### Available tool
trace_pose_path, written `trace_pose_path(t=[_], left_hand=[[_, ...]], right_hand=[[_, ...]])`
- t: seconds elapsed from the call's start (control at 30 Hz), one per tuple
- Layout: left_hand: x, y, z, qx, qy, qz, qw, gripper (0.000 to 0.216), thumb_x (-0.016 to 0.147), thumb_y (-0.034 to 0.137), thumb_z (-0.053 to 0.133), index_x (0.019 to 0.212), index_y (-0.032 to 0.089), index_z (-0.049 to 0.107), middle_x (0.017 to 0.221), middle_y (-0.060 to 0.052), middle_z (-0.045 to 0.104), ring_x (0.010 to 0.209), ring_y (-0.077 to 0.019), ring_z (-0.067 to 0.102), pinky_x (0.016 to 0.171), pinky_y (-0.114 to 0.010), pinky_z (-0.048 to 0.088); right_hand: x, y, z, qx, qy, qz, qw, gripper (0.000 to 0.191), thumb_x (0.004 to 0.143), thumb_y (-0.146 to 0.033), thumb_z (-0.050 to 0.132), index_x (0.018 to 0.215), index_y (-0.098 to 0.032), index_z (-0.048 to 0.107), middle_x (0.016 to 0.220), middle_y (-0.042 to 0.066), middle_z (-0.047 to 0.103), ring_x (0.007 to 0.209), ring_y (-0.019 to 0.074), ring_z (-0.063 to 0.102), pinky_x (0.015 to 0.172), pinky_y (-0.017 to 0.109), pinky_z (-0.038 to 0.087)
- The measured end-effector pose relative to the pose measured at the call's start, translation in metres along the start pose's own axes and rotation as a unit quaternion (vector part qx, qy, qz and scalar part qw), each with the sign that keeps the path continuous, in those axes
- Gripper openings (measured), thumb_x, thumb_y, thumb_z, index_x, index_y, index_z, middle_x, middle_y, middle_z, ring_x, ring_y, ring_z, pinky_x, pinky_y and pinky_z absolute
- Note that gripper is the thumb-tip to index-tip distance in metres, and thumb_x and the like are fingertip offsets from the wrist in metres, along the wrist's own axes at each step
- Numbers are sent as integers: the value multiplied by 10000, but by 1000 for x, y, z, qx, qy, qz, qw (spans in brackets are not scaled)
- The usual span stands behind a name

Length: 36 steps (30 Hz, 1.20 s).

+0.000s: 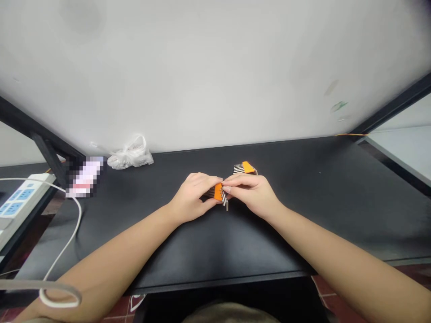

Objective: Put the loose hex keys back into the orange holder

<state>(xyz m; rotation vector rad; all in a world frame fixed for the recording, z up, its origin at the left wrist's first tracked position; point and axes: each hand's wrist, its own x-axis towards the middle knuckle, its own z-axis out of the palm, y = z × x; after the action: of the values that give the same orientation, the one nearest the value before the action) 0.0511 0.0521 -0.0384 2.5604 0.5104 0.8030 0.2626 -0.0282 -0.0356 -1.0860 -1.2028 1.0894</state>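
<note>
My left hand (pixel 195 197) is closed around an orange hex key holder (pixel 218 192), gripping it between thumb and fingers just above the black table. Several silver hex keys (pixel 224 198) stick out of the holder, their bent ends towards my right hand. With thumb and index finger, my right hand (pixel 254 190) pinches at one of these keys by the holder's upper edge; the fingertips cover most of that key. Just behind my right hand lies a second orange holder (pixel 248 167) with a row of hex keys, its near part hidden by the fingers.
A knotted clear plastic bag (pixel 131 154) lies by the wall, left of my hands. Beside it is a pixelated, blurred-out item (pixel 85 177). A white cable (pixel 79 220) loops past my left forearm from a power strip (pixel 20 197). Dark frame bars (pixel 387 110) flank the table (pixel 336 188).
</note>
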Motion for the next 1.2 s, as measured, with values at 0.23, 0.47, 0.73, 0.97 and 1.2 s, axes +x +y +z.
trace_pose_path(t=[0.23,0.47,0.73,0.97,1.2], left_hand=[[-1,-2,1,1,12,-22,1000,404,909,294,721,1290,272,590,1216,-46,728,1098,-220,670,1015,-416,469],[-3,-3,2,4,15,-15,1000,449,904,299,726,1325,269,574,1221,-50,724,1116,-223,655,1031,-432,466],[-2,-2,5,18,29,-22,999,457,878,294,743,1312,281,600,1239,-52,722,1315,-279,537,1123,-504,420],[-2,-1,4,1,37,-35,999,452,863,319,762,1290,266,622,1212,-70,715,1291,-279,556,1099,-492,460],[-2,-1,3,-1,38,-46,998,470,856,338,775,1295,264,625,1214,-69,711,1279,-270,564,1104,-488,460]], right_hand=[[-3,0,1,-94,18,-50,994,172,882,-307,762,1044,-264,796,1002,50,792,851,232,769,825,430,671],[-1,-1,-4,-244,31,-229,942,136,918,-213,698,989,-271,799,924,35,787,813,207,745,767,398,634],[-3,3,-4,-301,11,-236,924,232,949,-245,655,1108,-332,801,1042,25,796,928,234,745,858,430,619],[-1,0,3,-293,57,-227,927,175,953,-260,654,1045,-314,793,963,27,783,858,227,721,820,422,598],[0,2,1,-300,41,-270,914,186,955,-224,640,1029,-302,792,952,33,775,855,215,715,822,407,592]])
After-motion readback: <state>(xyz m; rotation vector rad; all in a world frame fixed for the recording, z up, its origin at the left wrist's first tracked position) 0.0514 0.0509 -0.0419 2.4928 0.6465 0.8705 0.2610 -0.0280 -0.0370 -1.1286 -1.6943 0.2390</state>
